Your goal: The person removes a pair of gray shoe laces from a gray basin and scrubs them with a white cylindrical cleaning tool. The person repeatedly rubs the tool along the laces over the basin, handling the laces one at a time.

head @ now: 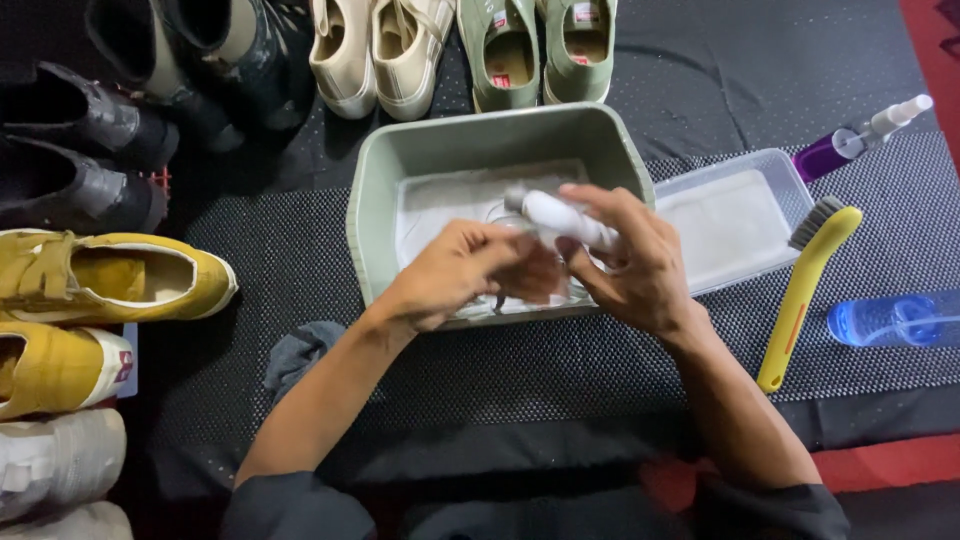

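Over the grey-green basin (pixel 372 200): two hands working a small white bottle (pixel 562 218).
Right hand (pixel 630 265) fingers closed around the bottle, held tilted above the basin's white lining; left hand (pixel 460 272) fingers curled tight at its lower end, what they pinch not discernible. Clear tray (pixel 790 185) just right of basin; yellow brush (pixel 805 285), purple spray bottle (pixel 850 142), blue bottle (pixel 890 320) beyond. Yellow shoes (pixel 110 280) left, green shoes (pixel 540 50) behind, all on black dotted mat (pixel 280 270).

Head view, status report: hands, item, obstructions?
Both hands over grey-green plastic tub. Right hand grips white cylindrical bottle; left hand at its lower end. Nothing obstructing.
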